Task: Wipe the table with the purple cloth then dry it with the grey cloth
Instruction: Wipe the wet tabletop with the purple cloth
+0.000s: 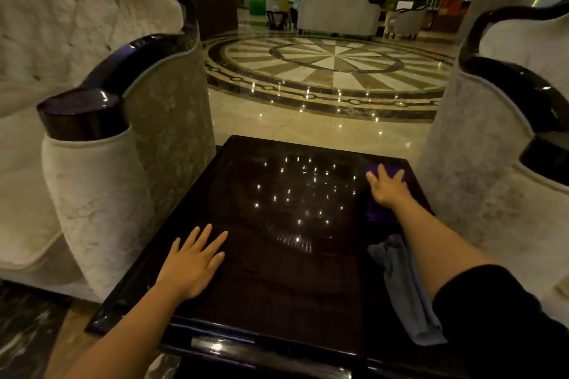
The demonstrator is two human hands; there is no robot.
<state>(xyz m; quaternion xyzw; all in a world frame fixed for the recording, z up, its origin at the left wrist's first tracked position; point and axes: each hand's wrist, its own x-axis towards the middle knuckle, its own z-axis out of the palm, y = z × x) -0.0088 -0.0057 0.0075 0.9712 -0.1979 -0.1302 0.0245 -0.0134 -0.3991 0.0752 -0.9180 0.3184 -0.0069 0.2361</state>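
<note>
right hand (pixel 388 189): grip flat, fingers spread, pressing purple cloth (pixel 379 212) at bench (pixel 277 280) far-right corner | left hand (pixel 192 261): grip flat and empty on near-left bench | grey cloth (pixel 403 289): crumpled along right edge, under right forearm

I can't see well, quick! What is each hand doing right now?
Left hand: open, flat on the table, holding nothing.
Right hand: open, pressing the purple cloth.
</note>
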